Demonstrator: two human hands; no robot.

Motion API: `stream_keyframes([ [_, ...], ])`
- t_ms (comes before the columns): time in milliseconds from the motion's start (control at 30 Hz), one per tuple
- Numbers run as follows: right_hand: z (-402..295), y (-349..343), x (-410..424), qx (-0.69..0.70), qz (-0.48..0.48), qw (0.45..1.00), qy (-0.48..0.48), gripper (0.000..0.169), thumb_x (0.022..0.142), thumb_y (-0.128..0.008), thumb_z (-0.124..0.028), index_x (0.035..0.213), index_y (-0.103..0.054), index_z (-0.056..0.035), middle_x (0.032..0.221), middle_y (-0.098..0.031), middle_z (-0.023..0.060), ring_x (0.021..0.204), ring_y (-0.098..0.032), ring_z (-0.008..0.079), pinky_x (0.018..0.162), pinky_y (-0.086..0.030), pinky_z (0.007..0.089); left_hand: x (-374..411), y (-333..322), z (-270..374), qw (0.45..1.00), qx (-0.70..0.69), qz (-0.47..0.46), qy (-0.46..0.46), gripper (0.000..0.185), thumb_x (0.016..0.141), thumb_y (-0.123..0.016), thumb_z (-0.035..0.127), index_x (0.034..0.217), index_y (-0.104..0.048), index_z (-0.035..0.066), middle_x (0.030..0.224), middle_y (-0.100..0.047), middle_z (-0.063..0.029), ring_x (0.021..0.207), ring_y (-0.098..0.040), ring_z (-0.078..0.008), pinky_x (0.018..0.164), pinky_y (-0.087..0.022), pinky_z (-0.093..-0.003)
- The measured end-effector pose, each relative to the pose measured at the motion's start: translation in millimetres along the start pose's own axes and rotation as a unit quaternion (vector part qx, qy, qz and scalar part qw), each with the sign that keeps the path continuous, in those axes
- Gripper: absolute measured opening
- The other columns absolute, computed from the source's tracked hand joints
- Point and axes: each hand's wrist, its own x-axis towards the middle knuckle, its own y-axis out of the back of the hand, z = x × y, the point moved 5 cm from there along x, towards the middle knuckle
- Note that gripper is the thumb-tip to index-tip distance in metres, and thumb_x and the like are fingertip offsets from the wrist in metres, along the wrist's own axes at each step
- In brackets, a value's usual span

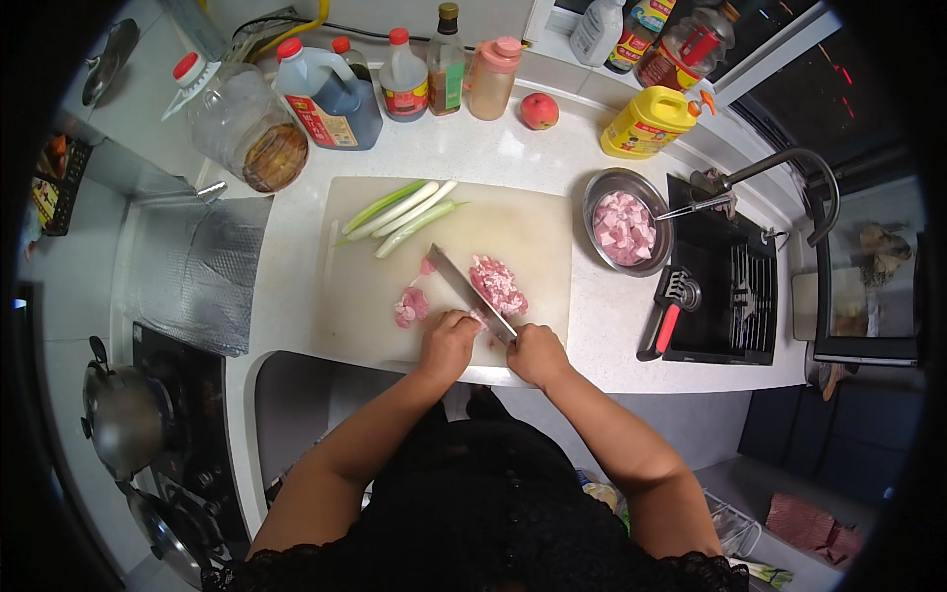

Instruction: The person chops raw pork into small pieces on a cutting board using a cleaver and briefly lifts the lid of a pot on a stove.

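Note:
My right hand [538, 354] grips the handle of a kitchen cleaver or broad knife [471, 291], its blade slanting up and left across the white cutting board [518, 214]. Fingers curled, my left hand [449, 342] presses on the board just left of the blade, with a bit of pink meat at its fingertips. Right of the blade lies a heap of chopped raw meat [498, 286]. On the left side rest a larger piece of meat [411, 306] and a small scrap [427, 265]. Several scallion lengths and a green pepper [416, 228] lie at the board's upper left.
A steel bowl of cubed meat [624, 228] with tongs stands beside the black sink [718, 311]. A red-handled peeler-like tool [669, 318] lies at the sink's edge. Behind the board are bottles [405, 78], an apple [539, 111] and a yellow jug [647, 124]. A pot [124, 418] sits at left.

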Motion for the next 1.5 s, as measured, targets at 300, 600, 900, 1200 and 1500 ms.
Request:
stream_keyframes([
  [300, -28.3, -16.3, 17.3, -0.042, -0.023, 0.998, -0.028, 0.024, 0.076, -0.059, -0.016, 0.089, -0.067, 0.0033, 0.087, -0.065, 0.0249, 0.085, -0.064, 0.0379, 0.077, -0.052, 0.0449, -4.1, -20.9, -11.7, 0.990, 0.085, -0.103, 0.032, 0.015, 0.071, -0.057, 0.003, 0.081, -0.068, 0.005, 0.087, -0.065, -0.0096, 0.083, -0.062, -0.0280, 0.072, -0.052, -0.0381],
  [600, -0.5, 11.4, 10.6, 0.022, 0.005, 1.000, -0.015, 0.024, 0.074, -0.056, -0.013, 0.089, -0.066, 0.0039, 0.081, -0.063, 0.0273, 0.079, -0.063, 0.0409, 0.076, -0.051, 0.0449, -8.1, 2.6, -14.2, 0.998, -0.034, -0.003, 0.054, 0.009, 0.077, -0.065, 0.002, 0.086, -0.067, 0.003, 0.088, -0.062, -0.0108, 0.081, -0.062, -0.0277, 0.070, -0.052, -0.0359],
  [900, 3.4, -6.5, -6.1, -0.007, -0.055, 0.997, -0.059, 0.023, 0.077, -0.054, -0.012, 0.088, -0.065, 0.0051, 0.086, -0.064, 0.0288, 0.083, -0.064, 0.0411, 0.078, -0.052, 0.0451, 2.9, -4.8, -15.9, 0.999, -0.015, -0.009, 0.046, 0.004, 0.074, -0.063, 0.005, 0.078, -0.066, 0.004, 0.085, -0.065, -0.0101, 0.079, -0.063, -0.0272, 0.067, -0.052, -0.0365],
  [1200, -16.8, -17.3, 12.7, 0.000, -0.034, 0.996, -0.077, 0.023, 0.075, -0.059, -0.010, 0.091, -0.064, 0.0046, 0.087, -0.064, 0.0277, 0.083, -0.063, 0.0415, 0.077, -0.051, 0.0454, -3.0, -20.3, -20.8, 0.996, -0.026, -0.066, 0.048, 0.003, 0.074, -0.065, 0.002, 0.076, -0.067, 0.001, 0.082, -0.066, -0.0132, 0.076, -0.064, -0.0304, 0.068, -0.052, -0.0371],
  [1500, 4.3, 9.8, -5.3, 0.054, 0.017, 0.998, 0.007, 0.024, 0.074, -0.059, -0.015, 0.091, -0.065, 0.0012, 0.081, -0.064, 0.0261, 0.078, -0.063, 0.0409, 0.074, -0.051, 0.0454, 4.1, 9.2, -14.8, 0.991, -0.112, 0.019, 0.065, 0.012, 0.076, -0.059, -0.006, 0.082, -0.065, 0.002, 0.085, -0.065, -0.0135, 0.075, -0.064, -0.0275, 0.069, -0.051, -0.0328],
])
